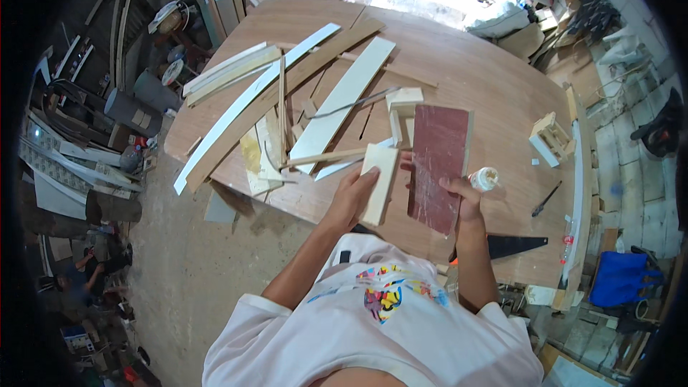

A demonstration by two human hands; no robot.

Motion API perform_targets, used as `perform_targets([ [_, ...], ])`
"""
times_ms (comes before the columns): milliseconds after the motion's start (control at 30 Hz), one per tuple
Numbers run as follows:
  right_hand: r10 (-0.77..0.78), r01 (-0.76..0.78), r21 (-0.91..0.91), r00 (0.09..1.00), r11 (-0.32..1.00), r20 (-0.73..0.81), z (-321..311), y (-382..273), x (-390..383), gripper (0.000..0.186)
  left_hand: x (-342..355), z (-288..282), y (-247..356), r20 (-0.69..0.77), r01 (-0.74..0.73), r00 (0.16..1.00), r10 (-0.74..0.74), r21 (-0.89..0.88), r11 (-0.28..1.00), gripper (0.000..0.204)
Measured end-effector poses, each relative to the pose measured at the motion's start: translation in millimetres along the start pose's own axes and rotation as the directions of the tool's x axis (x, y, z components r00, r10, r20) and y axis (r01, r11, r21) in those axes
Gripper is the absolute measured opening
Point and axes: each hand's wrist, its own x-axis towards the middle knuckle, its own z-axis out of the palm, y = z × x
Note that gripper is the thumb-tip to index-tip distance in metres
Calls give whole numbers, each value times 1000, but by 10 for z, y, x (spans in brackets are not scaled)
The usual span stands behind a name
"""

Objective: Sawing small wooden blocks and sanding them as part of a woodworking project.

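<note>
My left hand (pixel 350 199) is closed around a pale, flat wooden block (pixel 380 185), held upright over the table's near edge. In my right hand (pixel 464 197), thumb on the front, is a reddish-brown sheet of sandpaper (pixel 438 150) with whitish scuffs; it stands just right of the block, apart from it. Behind the sheet sits a pale box-like wooden piece (pixel 405 97), partly covered. A white open-topped tub (pixel 484 179) is close to my right hand. To the left of the block lies a hammer (pixel 271 163) with a wooden handle.
Long boards and strips (pixel 347 104) cover the table's left half, with a bent dark metal bar (pixel 358 102) across them. A handsaw (pixel 516 246) lies by my right forearm. Farther right are a thin dark tool (pixel 547 198) and a small wooden frame (pixel 552 140).
</note>
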Motion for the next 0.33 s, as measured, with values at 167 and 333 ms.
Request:
perform_targets([
  [167, 133, -125, 85, 985, 989, -107, -304, 17, -62, 58, -49, -5, 25, 63, -84, 994, 87, -55, 995, 50],
  [333, 304, -305, 54, 884, 951, -355, -542, 108, -172, 65, 8, -84, 105, 286, -281, 927, 244, 94, 955, 56],
])
